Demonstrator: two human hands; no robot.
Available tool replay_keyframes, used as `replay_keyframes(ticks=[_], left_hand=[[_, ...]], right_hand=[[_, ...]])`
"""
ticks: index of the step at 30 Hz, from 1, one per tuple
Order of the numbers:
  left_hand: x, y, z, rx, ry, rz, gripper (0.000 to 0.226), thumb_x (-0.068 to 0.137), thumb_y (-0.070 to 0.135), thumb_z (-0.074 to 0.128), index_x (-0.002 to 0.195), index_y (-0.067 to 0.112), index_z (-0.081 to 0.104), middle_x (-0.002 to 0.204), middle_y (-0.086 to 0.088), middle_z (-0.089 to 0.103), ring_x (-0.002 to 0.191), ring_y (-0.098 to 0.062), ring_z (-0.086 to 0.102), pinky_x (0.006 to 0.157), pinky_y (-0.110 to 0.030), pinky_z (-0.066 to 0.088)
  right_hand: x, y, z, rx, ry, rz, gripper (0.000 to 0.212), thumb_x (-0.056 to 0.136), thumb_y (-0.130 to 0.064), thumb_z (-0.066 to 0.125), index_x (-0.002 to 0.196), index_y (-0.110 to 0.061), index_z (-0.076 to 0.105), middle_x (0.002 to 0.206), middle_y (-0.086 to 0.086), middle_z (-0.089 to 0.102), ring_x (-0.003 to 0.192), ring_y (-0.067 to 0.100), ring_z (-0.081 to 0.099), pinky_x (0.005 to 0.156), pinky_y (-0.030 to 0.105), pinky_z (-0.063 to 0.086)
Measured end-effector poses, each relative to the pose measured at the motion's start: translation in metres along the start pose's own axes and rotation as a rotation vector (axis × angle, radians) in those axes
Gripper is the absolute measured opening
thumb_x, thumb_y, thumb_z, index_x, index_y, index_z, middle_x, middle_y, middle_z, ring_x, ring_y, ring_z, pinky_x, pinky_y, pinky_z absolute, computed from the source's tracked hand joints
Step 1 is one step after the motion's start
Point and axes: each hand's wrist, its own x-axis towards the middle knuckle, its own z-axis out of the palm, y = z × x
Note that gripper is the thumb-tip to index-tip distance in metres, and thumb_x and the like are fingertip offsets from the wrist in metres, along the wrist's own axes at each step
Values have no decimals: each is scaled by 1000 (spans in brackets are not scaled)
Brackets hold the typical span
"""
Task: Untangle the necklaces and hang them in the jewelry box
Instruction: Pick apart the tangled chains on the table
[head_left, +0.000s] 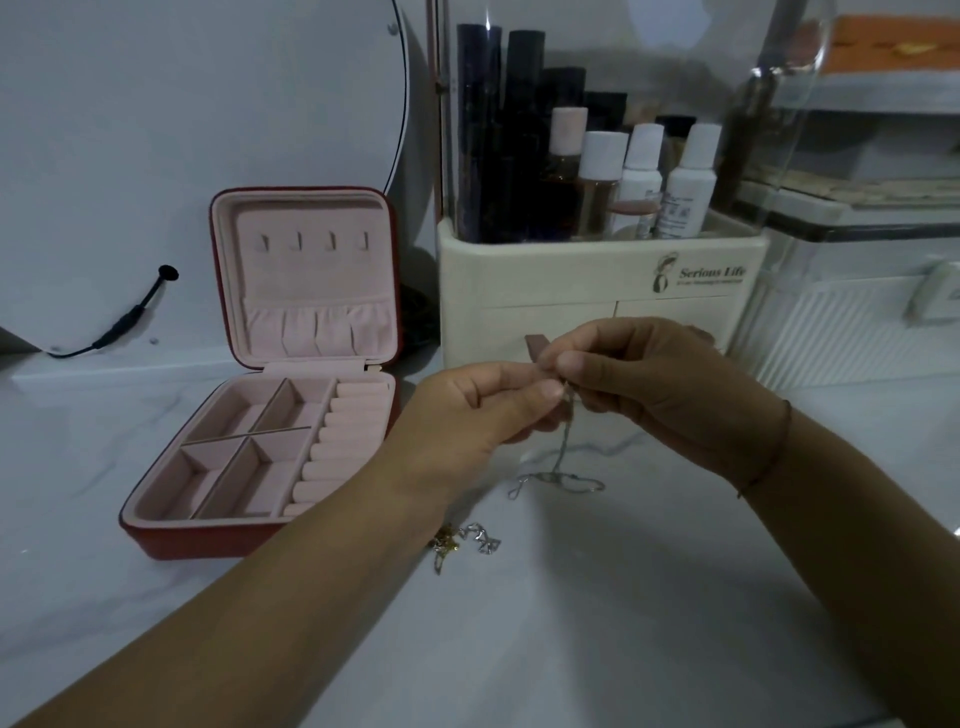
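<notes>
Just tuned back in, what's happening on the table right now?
A person's left hand and right hand pinch the top of a thin silver chain; its lower end trails onto the white table. A second heap of gold and silver chain lies nearer the person. The red jewelry box stands open on the left, and the four hooks in its lid carry nothing yet.

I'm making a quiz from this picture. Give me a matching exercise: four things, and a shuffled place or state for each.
1 jewelry box; 2 silver chain; 3 gold and silver tangle; 4 white-capped bottles.
A loose heap on the table, untouched; B in the cream organizer; C open, hooks bare; D pinched between left hand and right hand.
Pairs: 1-C, 2-D, 3-A, 4-B.
</notes>
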Motion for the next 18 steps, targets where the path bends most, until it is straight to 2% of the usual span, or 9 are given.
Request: replay_keyframes(ticks=[3,10,18], left_hand=[[0,-1,0,3,17,-16,12,78,14,68,88,8,72,74,-3,74,69,-8,66,71,-16,52],[3,-4,-1,3,77,-22,7,70,15,74,77,14,72,72,-5,70,68,-10,63,68,-16,50],[2,-4,0,46,53,-5,5,82,7,68,77,9,70,65,2,68,62,-3,61,63,-12,49]], right_hand=[[1,1,0,33,9,31,25,69,-26,70,88,-10,68,75,12,58,67,16,50,63,21,47],[0,-1,2,109,-50,57,21,81,-21,57,93,-4,64,70,5,62,62,11,51,59,17,48],[0,-3,4,68,-39,64,21,76,-16,62,94,-4,63,65,5,63,62,10,58,57,16,48]])
